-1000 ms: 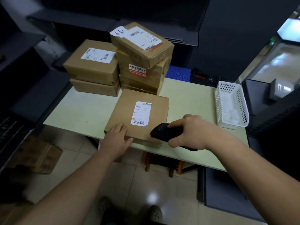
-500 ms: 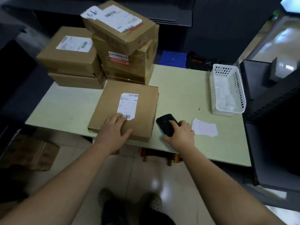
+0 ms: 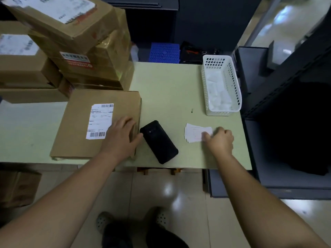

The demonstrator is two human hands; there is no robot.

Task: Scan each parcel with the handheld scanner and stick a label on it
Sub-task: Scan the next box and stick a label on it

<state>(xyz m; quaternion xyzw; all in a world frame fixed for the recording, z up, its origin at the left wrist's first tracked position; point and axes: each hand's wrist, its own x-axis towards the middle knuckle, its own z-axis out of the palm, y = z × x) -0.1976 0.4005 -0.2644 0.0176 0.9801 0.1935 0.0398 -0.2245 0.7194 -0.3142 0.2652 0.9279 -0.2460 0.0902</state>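
Blurring smears the print on the stacked parcels (image 3: 86, 42) up-left of the scanner (image 3: 158, 141), and the frame crops them. The basket (image 3: 232, 83) up-right of it holds white slips, unreadable. The scanner is a black slab lying flat on the table (image 3: 170, 90). Just left of it, a flat brown parcel (image 3: 78, 126) carries a white barcoded shipping label (image 3: 100, 120). The left hand (image 3: 120, 135) rests there, fingers straight. To the scanner's right, the right hand (image 3: 221, 140) has its fingers curled, pinching the small white labels (image 3: 195, 133).
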